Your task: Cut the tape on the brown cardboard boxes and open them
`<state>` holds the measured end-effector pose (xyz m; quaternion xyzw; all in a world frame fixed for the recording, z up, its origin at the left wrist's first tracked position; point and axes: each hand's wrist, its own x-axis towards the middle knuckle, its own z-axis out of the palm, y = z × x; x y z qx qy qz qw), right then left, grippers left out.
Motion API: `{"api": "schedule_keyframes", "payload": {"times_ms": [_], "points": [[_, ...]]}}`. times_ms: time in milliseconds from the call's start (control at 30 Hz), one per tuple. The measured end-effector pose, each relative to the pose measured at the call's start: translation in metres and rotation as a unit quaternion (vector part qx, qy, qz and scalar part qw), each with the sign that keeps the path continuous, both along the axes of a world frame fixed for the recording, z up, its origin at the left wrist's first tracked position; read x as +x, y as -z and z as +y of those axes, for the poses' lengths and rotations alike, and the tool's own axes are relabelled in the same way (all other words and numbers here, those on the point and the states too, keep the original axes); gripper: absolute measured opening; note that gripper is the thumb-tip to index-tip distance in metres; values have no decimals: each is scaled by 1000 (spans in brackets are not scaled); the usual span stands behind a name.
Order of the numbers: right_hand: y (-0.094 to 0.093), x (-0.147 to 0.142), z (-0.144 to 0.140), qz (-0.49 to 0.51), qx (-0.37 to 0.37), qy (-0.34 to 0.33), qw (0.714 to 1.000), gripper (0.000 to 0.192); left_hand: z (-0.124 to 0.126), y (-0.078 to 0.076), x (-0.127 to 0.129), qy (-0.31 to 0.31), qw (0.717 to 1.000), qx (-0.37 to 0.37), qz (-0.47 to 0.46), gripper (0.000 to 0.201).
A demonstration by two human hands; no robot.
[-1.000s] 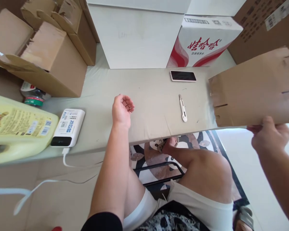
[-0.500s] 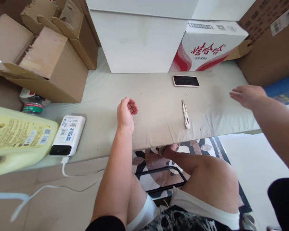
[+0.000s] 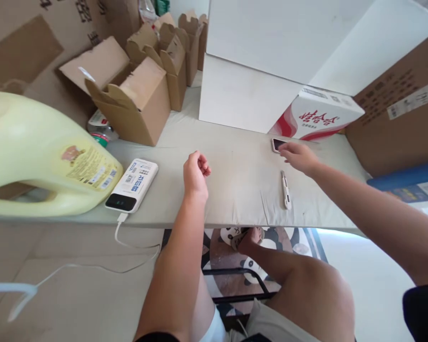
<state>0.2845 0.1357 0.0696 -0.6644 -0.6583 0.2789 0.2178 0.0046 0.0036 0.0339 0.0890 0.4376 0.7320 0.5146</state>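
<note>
Cardboard box gone from our right hand [image 3: 299, 156], now over smartphone [image 3: 276, 144], back from front edge of table [image 3: 235, 199]; grip we cannot tell. Left hand [image 3: 196, 175] half-curled, empty; utility knife [image 3: 286, 191] nearer edge.

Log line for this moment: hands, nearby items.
left hand: loosely curled | right hand: partly hiding phone | utility knife: lying on tabletop | power bank: cable attached

Lying flat on the counter [image 3: 238, 190], partly hidden: dark-screened phone [image 3: 277, 144]; at its six o'clock, white utility knife [image 3: 286, 191] pointing toward twelve.
</note>
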Motion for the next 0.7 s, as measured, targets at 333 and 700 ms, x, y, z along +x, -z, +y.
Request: {"api": "schedule_keyframes", "payload": {"times_ms": [333, 700], "points": [[-31, -302, -34, -31, 241, -476, 845, 43, -8, -3, -26, -54, 997, 41, -32, 27], [-25, -303, -49, 51, 213, -403, 889, 43, -30, -7, -37, -265, 947, 39, 178, 26]]}}
